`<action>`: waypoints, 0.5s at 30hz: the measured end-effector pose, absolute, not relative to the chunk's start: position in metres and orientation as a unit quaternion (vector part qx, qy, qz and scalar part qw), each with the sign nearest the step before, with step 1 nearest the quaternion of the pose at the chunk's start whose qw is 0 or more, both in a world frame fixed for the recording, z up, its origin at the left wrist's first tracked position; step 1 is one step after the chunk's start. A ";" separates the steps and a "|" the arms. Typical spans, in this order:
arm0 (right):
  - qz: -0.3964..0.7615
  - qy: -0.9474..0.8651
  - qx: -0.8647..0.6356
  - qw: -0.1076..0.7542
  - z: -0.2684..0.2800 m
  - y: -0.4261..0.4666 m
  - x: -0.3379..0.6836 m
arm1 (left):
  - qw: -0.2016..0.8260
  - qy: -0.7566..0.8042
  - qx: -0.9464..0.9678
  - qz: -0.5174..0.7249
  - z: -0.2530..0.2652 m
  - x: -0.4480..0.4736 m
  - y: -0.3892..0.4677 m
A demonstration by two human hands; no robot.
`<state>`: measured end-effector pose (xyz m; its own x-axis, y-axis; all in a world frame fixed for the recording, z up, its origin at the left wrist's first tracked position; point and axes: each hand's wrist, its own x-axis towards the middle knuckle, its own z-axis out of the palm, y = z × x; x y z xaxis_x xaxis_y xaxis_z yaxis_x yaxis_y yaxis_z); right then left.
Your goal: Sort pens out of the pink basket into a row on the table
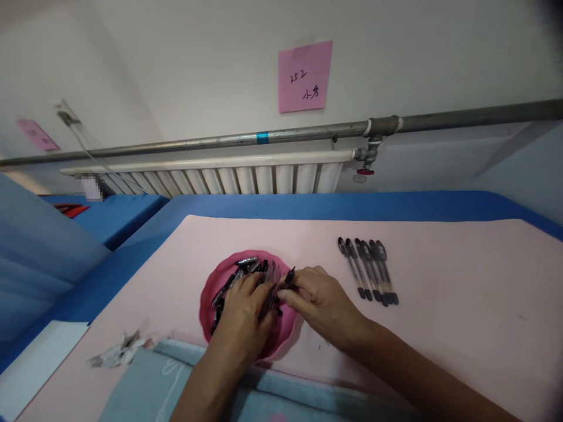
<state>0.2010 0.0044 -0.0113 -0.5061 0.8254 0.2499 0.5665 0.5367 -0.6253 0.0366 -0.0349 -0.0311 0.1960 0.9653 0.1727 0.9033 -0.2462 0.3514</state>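
Observation:
A pink scalloped basket point(204, 305) holds a jumble of black and clear pen parts point(229, 287). Into it reaches my left hand point(246, 308), its fingers curled down among the parts; what lies between fingers and thumb is partly hidden. At the basket's right rim my right hand point(319, 296) pinches a black pen point(289, 276), its dark tip pointing up past the fingers. Both hands are close together. To the right, several capped clear-barrelled pens point(369, 269) lie side by side in a row on the pink table cover point(461, 293).
A light blue cloth point(141, 381) lies along the near edge, with crumpled clear plastic point(118, 351) beside it. White paper point(39, 363) is at the left. Behind the table's blue edge point(308, 205) stand a radiator point(246, 179) and a metal pipe point(308, 132).

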 end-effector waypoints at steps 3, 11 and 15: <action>0.246 -0.825 -0.424 0.282 -0.013 0.006 0.202 | 0.092 0.610 0.765 0.184 -0.033 0.033 -0.035; 0.256 -0.819 -0.430 0.281 -0.012 0.006 0.201 | 0.065 0.590 0.776 0.213 -0.037 0.030 -0.034; 0.256 -0.822 -0.425 0.280 -0.011 0.006 0.201 | 0.024 0.589 0.764 0.261 -0.027 0.033 -0.036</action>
<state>0.2013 0.0060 -0.0110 -0.4826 0.8416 0.2423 0.5551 0.5080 -0.6587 0.0332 -0.0363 -0.0273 0.1692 0.9136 0.3698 0.8881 -0.3041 0.3448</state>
